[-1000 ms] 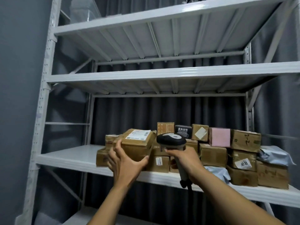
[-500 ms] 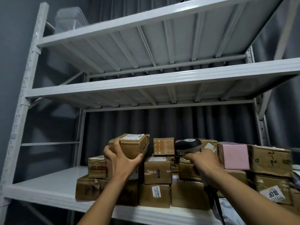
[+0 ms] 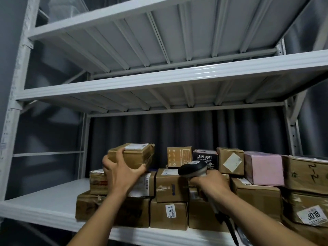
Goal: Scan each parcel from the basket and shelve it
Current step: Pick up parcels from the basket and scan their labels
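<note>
rack: white painted metal; front beams glossy with glare, ribbed undersides duller
parcel: matt brown cardboard, creased, tape sheen; white paper label on top
scanner: smooth moulded plastic, dark head slightly glossy
stacked boxes, shelf front edge: matt brown cardboard, shiny tape strips, paper stickers
pink box: matt pink card
black box: smooth black printed card
curtain: dark grey cloth, matt, pleated
</note>
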A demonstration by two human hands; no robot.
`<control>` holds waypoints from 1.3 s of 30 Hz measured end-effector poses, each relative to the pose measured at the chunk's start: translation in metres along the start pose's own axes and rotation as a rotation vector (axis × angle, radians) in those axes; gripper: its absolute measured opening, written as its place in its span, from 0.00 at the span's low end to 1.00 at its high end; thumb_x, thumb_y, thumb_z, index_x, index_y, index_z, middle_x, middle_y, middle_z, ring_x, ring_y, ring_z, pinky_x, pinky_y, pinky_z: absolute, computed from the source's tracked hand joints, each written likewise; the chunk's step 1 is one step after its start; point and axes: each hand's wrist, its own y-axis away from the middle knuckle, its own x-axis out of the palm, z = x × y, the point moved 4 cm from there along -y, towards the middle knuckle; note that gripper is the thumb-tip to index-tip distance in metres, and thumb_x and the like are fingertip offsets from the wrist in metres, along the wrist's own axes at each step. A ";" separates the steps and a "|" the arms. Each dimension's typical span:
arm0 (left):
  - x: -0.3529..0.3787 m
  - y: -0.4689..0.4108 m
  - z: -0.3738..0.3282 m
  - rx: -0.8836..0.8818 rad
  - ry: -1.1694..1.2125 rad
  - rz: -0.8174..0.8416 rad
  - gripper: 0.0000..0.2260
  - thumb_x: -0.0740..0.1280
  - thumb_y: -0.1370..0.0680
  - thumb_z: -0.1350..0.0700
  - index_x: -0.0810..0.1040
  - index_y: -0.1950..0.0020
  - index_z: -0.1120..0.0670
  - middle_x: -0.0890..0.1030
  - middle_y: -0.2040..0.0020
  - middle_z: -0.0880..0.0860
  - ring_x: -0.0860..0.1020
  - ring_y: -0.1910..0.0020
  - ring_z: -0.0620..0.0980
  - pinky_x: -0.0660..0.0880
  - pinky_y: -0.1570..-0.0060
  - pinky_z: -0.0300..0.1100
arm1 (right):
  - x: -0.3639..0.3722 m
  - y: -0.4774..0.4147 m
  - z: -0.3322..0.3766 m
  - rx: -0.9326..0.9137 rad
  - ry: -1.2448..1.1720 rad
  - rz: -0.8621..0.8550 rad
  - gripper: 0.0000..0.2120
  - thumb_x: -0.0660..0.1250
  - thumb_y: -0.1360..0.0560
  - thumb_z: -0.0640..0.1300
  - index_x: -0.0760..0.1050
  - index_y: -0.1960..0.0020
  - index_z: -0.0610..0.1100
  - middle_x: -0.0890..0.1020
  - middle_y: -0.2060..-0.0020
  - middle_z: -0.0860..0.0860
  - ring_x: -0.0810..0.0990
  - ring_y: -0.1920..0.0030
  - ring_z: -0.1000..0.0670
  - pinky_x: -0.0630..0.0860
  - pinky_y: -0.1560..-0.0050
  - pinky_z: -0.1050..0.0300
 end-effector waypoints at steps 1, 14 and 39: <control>-0.006 0.000 0.001 0.001 0.015 -0.003 0.42 0.76 0.37 0.38 0.57 0.30 0.43 0.52 0.29 0.57 0.63 0.34 0.67 0.70 0.36 0.59 | 0.000 0.001 0.000 0.002 -0.001 0.001 0.05 0.73 0.28 0.43 0.79 0.58 0.41 0.82 0.66 0.45 0.79 0.69 0.49 0.74 0.69 0.57; -0.088 0.077 -0.004 0.005 0.063 -0.009 0.39 0.75 0.35 0.40 0.58 0.30 0.40 0.53 0.29 0.53 0.63 0.32 0.59 0.67 0.34 0.51 | 0.001 0.050 0.018 -0.064 -0.115 0.000 0.07 0.75 0.30 0.45 0.80 0.57 0.43 0.83 0.60 0.45 0.82 0.59 0.44 0.80 0.55 0.47; -0.050 0.094 0.021 -0.018 -0.043 0.101 0.42 0.75 0.35 0.38 0.56 0.28 0.42 0.47 0.27 0.56 0.60 0.30 0.66 0.69 0.34 0.56 | 0.013 0.075 0.013 -0.024 -0.044 0.029 0.08 0.75 0.32 0.43 0.80 0.61 0.39 0.83 0.65 0.44 0.79 0.71 0.47 0.77 0.66 0.54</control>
